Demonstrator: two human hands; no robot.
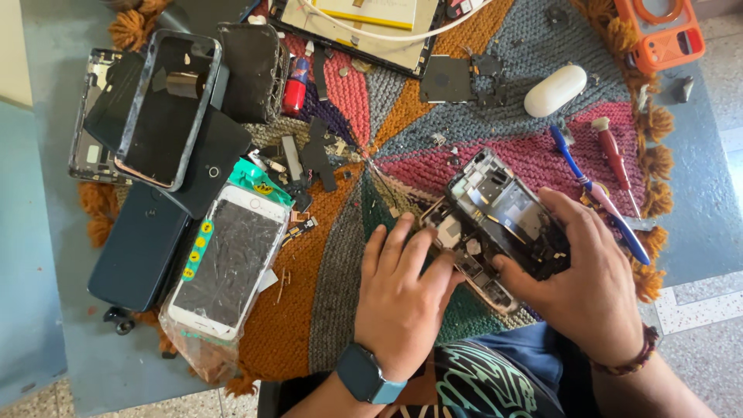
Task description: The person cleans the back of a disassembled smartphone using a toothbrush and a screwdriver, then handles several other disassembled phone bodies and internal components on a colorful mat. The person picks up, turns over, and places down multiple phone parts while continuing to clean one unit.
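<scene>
Both hands work an opened phone frame (503, 217) over the woven mat (325, 310) — the left hand (402, 298) (smartwatch on its wrist) pinches the frame's lower-left edge, the right hand (588, 282) grips its right side. A cracked white phone (232, 263) lies well to the left.

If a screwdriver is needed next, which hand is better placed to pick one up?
Probably the right hand: the blue screwdriver and red screwdriver lie just beyond its fingers. The left hand sits on the opened phone's far side.
</scene>
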